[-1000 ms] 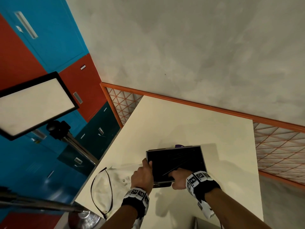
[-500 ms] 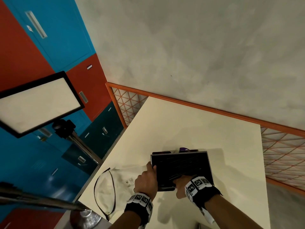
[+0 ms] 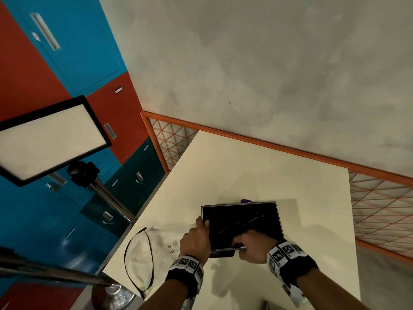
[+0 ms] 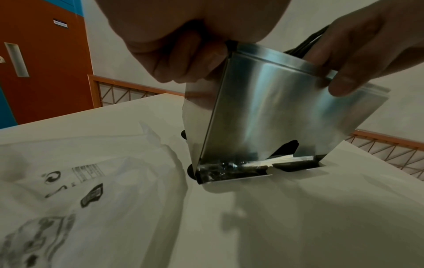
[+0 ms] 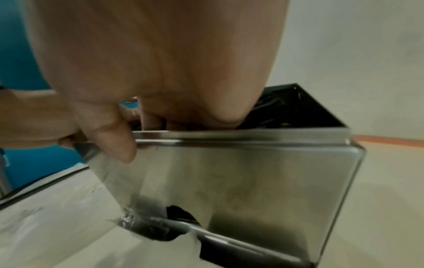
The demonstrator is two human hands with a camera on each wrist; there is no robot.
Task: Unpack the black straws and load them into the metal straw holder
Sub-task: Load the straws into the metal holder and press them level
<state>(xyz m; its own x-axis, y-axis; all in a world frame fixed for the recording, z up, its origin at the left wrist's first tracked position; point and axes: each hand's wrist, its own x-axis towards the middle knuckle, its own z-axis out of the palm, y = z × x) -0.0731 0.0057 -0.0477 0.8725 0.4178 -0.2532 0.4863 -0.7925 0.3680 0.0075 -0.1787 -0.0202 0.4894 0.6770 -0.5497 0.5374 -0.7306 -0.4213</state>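
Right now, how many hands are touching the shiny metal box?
2. The left hand grips the metal straw holder's left rim; the right hand grips its near rim.

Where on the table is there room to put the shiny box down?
Bare cream tabletop lies beyond the shiny metal straw holder, up to the orange-framed railing, and along its right side toward the table edge. It is crowded on the left: the crumpled clear plastic bag lies there, beside the left hand. The right hand grips the holder's near rim.

We wear a black wristband (image 3: 186,272) with white square-patterned marker tags above our left hand (image 3: 196,241), and its match (image 3: 290,261) above our right hand (image 3: 252,247); forearms bare.
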